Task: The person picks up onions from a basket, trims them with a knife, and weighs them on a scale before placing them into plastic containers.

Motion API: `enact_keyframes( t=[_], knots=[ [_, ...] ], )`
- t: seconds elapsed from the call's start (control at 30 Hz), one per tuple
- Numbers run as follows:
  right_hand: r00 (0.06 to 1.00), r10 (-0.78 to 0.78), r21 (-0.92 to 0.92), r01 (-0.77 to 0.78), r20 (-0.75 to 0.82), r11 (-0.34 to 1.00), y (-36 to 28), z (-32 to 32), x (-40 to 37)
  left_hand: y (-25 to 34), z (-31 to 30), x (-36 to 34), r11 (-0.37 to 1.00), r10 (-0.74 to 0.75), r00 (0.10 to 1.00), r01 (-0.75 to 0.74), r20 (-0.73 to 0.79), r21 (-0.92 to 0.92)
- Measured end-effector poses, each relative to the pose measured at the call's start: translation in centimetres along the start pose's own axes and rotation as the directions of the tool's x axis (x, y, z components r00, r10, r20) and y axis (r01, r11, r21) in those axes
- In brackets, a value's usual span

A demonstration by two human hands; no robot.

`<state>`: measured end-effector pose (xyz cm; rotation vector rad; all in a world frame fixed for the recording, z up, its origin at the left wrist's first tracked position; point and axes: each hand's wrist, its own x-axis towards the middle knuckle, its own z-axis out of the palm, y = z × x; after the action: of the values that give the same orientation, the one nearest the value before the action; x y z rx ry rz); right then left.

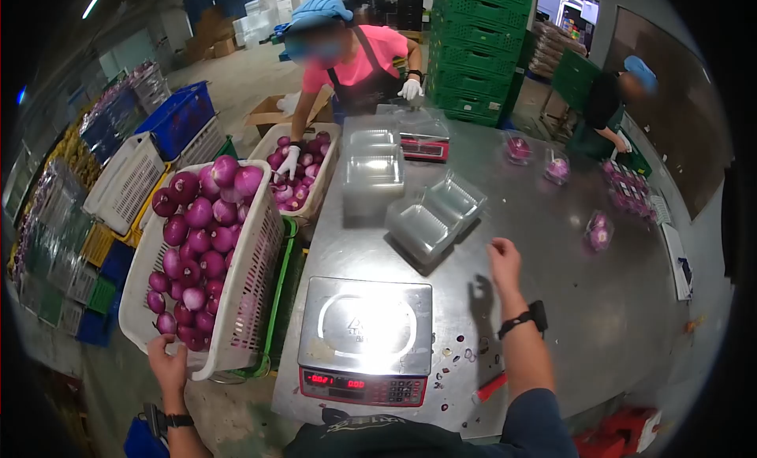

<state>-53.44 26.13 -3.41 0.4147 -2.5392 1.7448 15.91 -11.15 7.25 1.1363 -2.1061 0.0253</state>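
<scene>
My left hand (168, 365) is closed over the near rim of a white slotted plastic crate (254, 257) heaped with red onions (197, 214). My right hand (505, 262) hovers over the steel table with its fingers curled together; nothing shows in them. Just left of it sits a stack of clear plastic clamshell boxes (438, 215), lids folded open. A taller clamshell stack (374, 170) stands behind. Between my arms is a digital scale (365, 332) with a bare steel pan and a lit red display.
Onion scraps and a red-handled tool (490, 387) lie right of the scale. Across the table, a co-worker (359, 60) reaches into another onion crate (327, 174). Packed onion boxes (556, 168) sit at the right, near a second co-worker (611, 103). Green crates (479, 52) tower behind.
</scene>
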Motion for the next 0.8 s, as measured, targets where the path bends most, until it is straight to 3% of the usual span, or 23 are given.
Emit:
enact_keyframes(
  t=[0.03, 0.07, 0.1, 0.17, 0.23, 0.27, 0.3, 0.4, 0.47, 0.5, 0.6, 0.67, 0.7, 0.73, 0.77, 0.8],
  knots=[
    [0.994, -0.1, -0.086, 0.104, 0.048, 0.991, -3.3, 2.5, -0.9, -0.8, 0.6, 0.0, 1.0, -0.009, 1.0, 0.009, -0.002, 0.004],
    [0.974, -0.197, -0.163, 0.213, 0.11, 0.963, -5.6, 4.9, -1.6, -1.5, 1.1, 0.1, 0.988, -0.155, 0.973, 0.149, 0.173, 0.045],
    [0.922, -0.352, -0.223, 0.382, 0.163, 0.897, -6.5, 7.2, -1.8, -2.3, 1.2, -0.1, 0.951, -0.311, 0.891, 0.289, 0.33, 0.114],
    [0.808, -0.549, -0.245, 0.588, 0.214, 0.771, -7.3, 12.1, -1.9, 0.1, 0.7, 0.7, 0.962, -0.272, 0.907, 0.26, 0.322, 0.081],
    [0.865, -0.42, -0.397, 0.5, 0.276, 0.77, -6.3, 16.6, -1.8, 0.8, -0.1, 1.3, 0.969, -0.247, 0.892, 0.229, 0.378, 0.093],
    [0.852, -0.381, -0.481, 0.518, 0.358, 0.707, -6.2, 17.7, -2.1, 1.0, -0.2, 1.5, 0.964, -0.265, 0.879, 0.24, 0.397, 0.114],
    [0.865, -0.097, -0.635, 0.434, 0.493, 0.64, -9.1, 17.6, -2.7, 1.3, -0.4, 1.8, 0.962, -0.273, 0.867, 0.241, 0.417, 0.13],
    [0.881, -0.159, -0.67, 0.446, 0.445, 0.594, -7.7, 18.9, -2.5, 0.9, -0.3, 2.2, 0.951, -0.31, 0.84, 0.284, 0.445, 0.126],
    [0.893, -0.073, -0.669, 0.385, 0.444, 0.636, -7.4, 18.5, -1.1, 1.0, -0.5, 2.5, 0.958, -0.287, 0.832, 0.252, 0.475, 0.137],
    [0.888, -0.122, -0.6, 0.394, 0.442, 0.697, -6.7, 18.1, -0.6, 0.8, -0.6, 2.5, 0.953, -0.302, 0.824, 0.264, 0.48, 0.147],
    [0.916, -0.066, -0.622, 0.321, 0.396, 0.714, -4.5, 18.4, 0.4, 1.0, -0.8, 2.8, 0.968, -0.252, 0.828, 0.207, 0.5, 0.145],
    [0.96, -0.215, -0.628, 0.281, 0.181, 0.726, -2.4, 18.6, 0.8, 0.6, -0.5, 3.0, 0.977, -0.214, 0.82, 0.17, 0.53, 0.132],
    [0.959, -0.215, -0.635, 0.282, 0.183, 0.719, -2.1, 17.7, 1.4, 0.2, -0.6, 2.9, 0.984, -0.175, 0.813, 0.129, 0.556, 0.12],
    [0.974, -0.212, -0.447, 0.226, 0.082, 0.865, -2.6, 16.4, 1.9, -0.3, -0.7, 3.3, 0.984, -0.175, 0.808, 0.135, 0.562, 0.114],
    [0.983, -0.185, -0.229, 0.177, -0.015, 0.957, -3.0, 15.3, 2.3, -0.8, -0.9, 3.9, 0.991, -0.135, 0.714, 0.1, 0.687, 0.09],
    [0.982, -0.189, -0.239, 0.18, -0.015, 0.954, -4.7, 14.4, 1.4, -1.4, -1.0, 5.0, 0.996, -0.089, 0.604, 0.067, 0.792, 0.061]
  ],
)
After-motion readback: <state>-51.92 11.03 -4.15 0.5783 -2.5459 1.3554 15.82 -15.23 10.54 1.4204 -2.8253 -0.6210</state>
